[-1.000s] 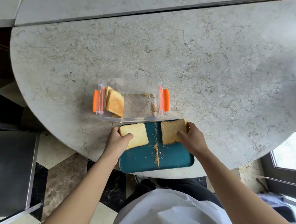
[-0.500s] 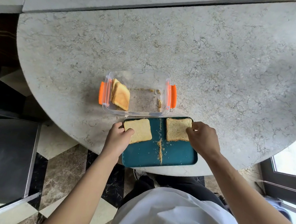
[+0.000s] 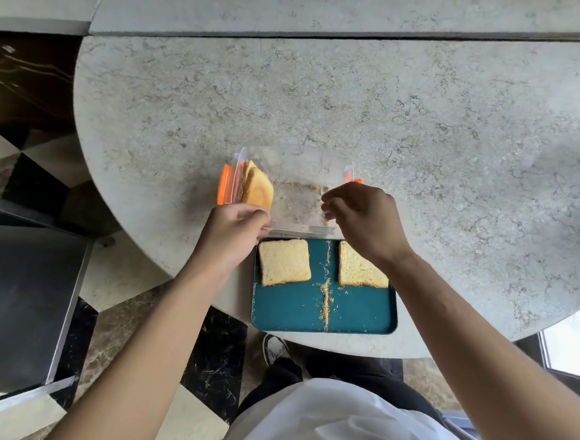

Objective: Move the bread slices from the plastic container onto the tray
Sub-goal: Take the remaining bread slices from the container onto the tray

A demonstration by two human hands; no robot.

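Note:
A clear plastic container (image 3: 298,230) with orange latches stands on the table just behind a teal tray (image 3: 289,305). Bread slices (image 3: 258,190) lean upright against the container's left wall. Two slices lie flat on the tray's far half, one at the left (image 3: 284,261) and one at the right (image 3: 358,272). My left hand (image 3: 233,231) is at the container's front left corner, its fingertips just below the leaning slices, holding nothing. My right hand (image 3: 364,218) hovers over the container's right side with loosely curled fingers and nothing in it.
A line of crumbs (image 3: 326,301) runs down the tray's middle, and more crumbs lie in the container. The round marble table (image 3: 324,95) ends just in front of the tray. A dark seat (image 3: 18,304) stands at the left over a checkered floor.
Both hands have let go of the slices on the tray and moved up to the container. The two slices stay flat on the tray.

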